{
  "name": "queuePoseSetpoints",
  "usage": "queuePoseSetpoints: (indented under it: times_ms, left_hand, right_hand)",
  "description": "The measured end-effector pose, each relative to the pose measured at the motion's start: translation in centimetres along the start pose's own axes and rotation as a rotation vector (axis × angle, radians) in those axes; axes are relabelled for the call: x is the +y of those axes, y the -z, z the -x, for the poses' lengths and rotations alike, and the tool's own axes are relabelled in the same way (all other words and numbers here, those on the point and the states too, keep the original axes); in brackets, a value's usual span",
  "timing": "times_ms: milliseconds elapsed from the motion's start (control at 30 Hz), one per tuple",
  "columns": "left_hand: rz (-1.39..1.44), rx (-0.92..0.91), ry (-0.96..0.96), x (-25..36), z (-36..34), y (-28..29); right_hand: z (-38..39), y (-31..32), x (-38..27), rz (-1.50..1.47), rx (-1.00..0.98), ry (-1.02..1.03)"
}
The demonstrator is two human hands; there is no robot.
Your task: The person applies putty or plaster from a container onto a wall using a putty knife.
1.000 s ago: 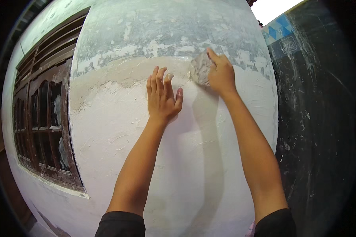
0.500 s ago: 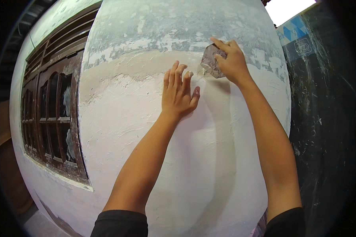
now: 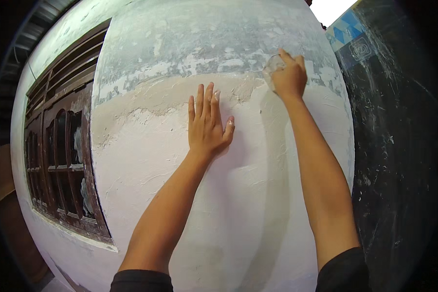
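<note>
My right hand (image 3: 292,82) grips a thin, flat scraper (image 3: 272,66) with an angular outline, its face pale and shiny. The scraper lies on or very close to the wall (image 3: 180,194), where the grey band meets the whitish coating; whether its edge touches, I cannot tell. To the left and lower, my left hand (image 3: 208,127) is spread against the white plaster, fingers straight up and thumb out, holding nothing. White smears mark some of its fingertips. A bare beige strip (image 3: 165,92) with a rough, crumbly lower edge runs across the wall above and left of it.
At the left, a dark brown wooden window (image 3: 65,151) with slatted vents is set into the wall. A black, scuffed panel (image 3: 394,146) with a blue patterned patch (image 3: 346,31) stands beyond the wall's right edge. Patchy grey paint (image 3: 204,34) covers the upper wall.
My right hand and the scraper have moved up and right along the wall, uncovering a rough patch of the strip. My left hand's fingers have straightened. The view has shifted slightly.
</note>
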State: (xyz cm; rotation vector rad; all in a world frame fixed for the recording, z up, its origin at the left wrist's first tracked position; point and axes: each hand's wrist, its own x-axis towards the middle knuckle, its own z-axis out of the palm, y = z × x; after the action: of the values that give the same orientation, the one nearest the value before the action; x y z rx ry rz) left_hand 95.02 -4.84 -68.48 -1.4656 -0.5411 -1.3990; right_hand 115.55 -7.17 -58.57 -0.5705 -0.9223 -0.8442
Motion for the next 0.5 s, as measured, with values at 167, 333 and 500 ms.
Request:
queuePoseSetpoints:
  times_ms: [167, 333, 500]
  left_hand:
    - [-0.062, -0.023, 0.014, 0.0, 0.4, 0.0]
    - [-0.013, 0.029, 0.011, 0.1, 0.3, -0.1]
    - [-0.017, 0.039, 0.011, -0.2, 0.5, -0.3]
  right_hand:
    - [2.3, -1.5, -2.8, -0.281, -0.323, 0.242]
    - [-0.3, -0.4, -0.2, -0.012, 0.031, -0.045]
    - [2.3, -3.0, -2.9, -0.272, -0.297, 0.263]
